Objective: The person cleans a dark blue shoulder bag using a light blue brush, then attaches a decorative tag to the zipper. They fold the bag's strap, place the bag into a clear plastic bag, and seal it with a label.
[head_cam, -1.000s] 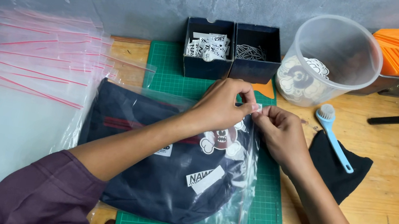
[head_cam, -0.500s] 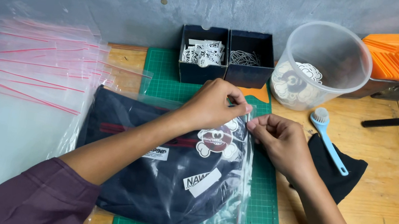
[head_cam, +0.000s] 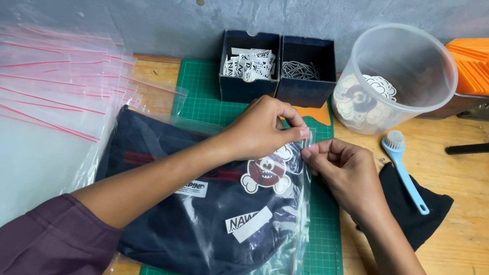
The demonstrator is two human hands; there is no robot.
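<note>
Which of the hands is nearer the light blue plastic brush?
Right. The right hand sits just left of the light blue plastic brush; the left hand is farther left.

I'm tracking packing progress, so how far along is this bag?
Done: the dark folded garment sits inside the clear zip bag. In hand: the left hand and right hand pinch the bag's top right corner. Left: the seal beyond that corner; whether it is closed cannot be told.
</note>
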